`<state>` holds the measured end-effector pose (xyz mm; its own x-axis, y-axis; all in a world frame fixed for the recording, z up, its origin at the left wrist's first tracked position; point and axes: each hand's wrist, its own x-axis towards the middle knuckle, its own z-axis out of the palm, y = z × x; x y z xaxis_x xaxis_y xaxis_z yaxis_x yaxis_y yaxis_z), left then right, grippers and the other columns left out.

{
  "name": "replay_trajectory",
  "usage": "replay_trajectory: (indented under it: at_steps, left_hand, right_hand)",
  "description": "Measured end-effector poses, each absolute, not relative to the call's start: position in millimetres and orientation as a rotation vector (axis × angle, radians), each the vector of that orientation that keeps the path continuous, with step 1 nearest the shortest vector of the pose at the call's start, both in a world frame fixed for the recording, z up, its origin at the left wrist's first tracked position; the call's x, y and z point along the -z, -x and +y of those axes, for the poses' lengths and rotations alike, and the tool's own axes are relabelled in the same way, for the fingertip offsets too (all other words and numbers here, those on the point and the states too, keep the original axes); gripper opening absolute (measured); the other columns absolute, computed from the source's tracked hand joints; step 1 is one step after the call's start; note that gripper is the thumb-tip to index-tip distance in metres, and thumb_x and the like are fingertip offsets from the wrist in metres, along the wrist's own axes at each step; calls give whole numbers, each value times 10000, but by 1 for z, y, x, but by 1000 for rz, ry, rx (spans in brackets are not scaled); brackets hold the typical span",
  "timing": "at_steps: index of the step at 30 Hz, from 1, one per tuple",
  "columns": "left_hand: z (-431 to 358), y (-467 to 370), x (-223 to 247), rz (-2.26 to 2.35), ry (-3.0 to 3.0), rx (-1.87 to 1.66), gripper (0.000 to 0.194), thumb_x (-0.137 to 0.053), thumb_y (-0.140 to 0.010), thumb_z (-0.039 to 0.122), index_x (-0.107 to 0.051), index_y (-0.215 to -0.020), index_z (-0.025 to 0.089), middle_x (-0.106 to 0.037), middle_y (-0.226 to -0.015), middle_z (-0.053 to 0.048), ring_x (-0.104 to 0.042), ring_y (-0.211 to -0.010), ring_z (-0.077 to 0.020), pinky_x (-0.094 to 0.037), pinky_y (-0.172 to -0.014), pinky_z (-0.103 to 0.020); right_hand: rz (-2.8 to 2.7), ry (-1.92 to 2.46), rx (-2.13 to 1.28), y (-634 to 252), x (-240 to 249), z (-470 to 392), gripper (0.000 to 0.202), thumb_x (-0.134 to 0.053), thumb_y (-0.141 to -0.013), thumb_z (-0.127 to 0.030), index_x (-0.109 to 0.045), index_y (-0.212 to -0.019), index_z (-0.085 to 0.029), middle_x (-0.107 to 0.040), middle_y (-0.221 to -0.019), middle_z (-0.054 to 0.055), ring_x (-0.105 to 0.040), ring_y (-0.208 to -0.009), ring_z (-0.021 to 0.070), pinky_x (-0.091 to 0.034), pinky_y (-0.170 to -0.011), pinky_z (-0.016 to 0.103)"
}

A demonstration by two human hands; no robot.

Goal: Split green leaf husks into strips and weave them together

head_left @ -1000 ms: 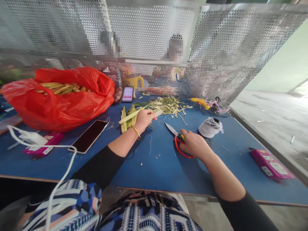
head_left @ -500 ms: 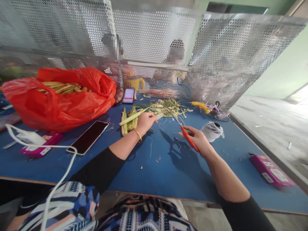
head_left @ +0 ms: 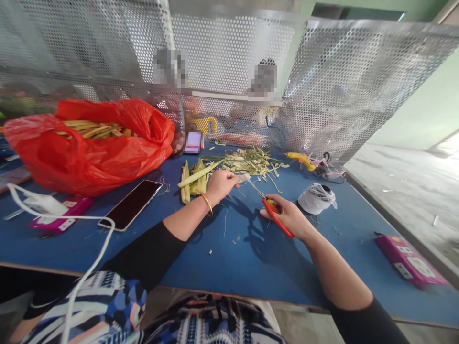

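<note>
Pinched in the fingers of my left hand [head_left: 223, 184] is a small pale piece of husk [head_left: 244, 177]. My right hand [head_left: 287, 214] grips red-handled scissors [head_left: 275, 219], whose blades point at that piece and reach its edge; whether they cut into it is too small to tell. Beyond both hands lies a heap of green and pale trimmings [head_left: 251, 161]. Several larger green husk strips [head_left: 195, 177] are stacked just left of my left hand. To the right of my right hand stands a spool of white thread [head_left: 317, 198].
A red plastic bag [head_left: 118, 162] of husk strips fills the left, near a dark phone [head_left: 131, 205], a white cable [head_left: 103, 248] and a magenta box [head_left: 60, 215]. Another magenta box [head_left: 410, 260] lies right. A yellow tool [head_left: 300, 160] sits before the perforated metal screen [head_left: 229, 57]; people are behind it.
My right hand has moved left and slightly down, bringing the scissor blades to the husk piece. My left hand has shifted slightly right, still holding it. The view has shifted a little.
</note>
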<state>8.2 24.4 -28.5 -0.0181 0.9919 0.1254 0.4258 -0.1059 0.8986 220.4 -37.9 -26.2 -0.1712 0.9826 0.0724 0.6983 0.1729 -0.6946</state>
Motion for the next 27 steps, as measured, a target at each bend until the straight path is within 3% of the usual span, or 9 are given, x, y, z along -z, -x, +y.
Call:
replay_trajectory:
  at_steps: [11, 17, 20, 24, 27]
  left_hand:
    - [22, -15, 33, 1530, -1651, -1035, 261, -590, -772, 314, -698, -576, 181, -523, -446, 32, -424, -467, -113, -278, -520, -260]
    - [24, -14, 35, 1524, -1648, -1047, 253, -582, -767, 284, -689, -562, 182, -512, -432, 33, -420, -456, -110, -286, -514, -256]
    - [23, -15, 33, 1473, -1589, -1133, 248, -574, -775, 277, -674, -571, 176, -571, -487, 22, -410, -448, -97, -292, -502, -246]
    - [16, -16, 22, 1328, -1525, -1216, 207, -571, -789, 277, -668, -640, 171, -656, -598, 4, -392, -424, -74, -296, -467, -228]
    - [7, -14, 11, 1285, -1616, -1202, 204, -582, -794, 283, -678, -651, 174, -661, -590, 3, -399, -422, -76, -297, -459, -225]
  right_hand:
    - [-1924, 1501, -865, -219, 26, -39, 566, -598, -707, -671, -684, -960, -171, -446, -564, -54, -365, -526, 107, -298, -507, 250]
    - [-1881, 1536, -884, -218, 25, -40, 611, -575, -703, -702, -702, -950, -157, -531, -590, -27, -395, -515, 109, -316, -500, 250]
    - [-1902, 1667, -598, -217, 24, -40, 552, -544, -765, -652, -711, -986, -174, -597, -607, -2, -488, -537, 141, -351, -518, 259]
    - [-2027, 2033, -70, -215, 25, -39, 374, -566, -836, -439, -686, -1091, -194, -718, -812, 69, -646, -728, 221, -402, -588, 280]
    - [-2235, 2115, 149, -212, 25, -43, 274, -532, -867, -305, -700, -1023, -154, -717, -898, 136, -675, -804, 257, -442, -641, 309]
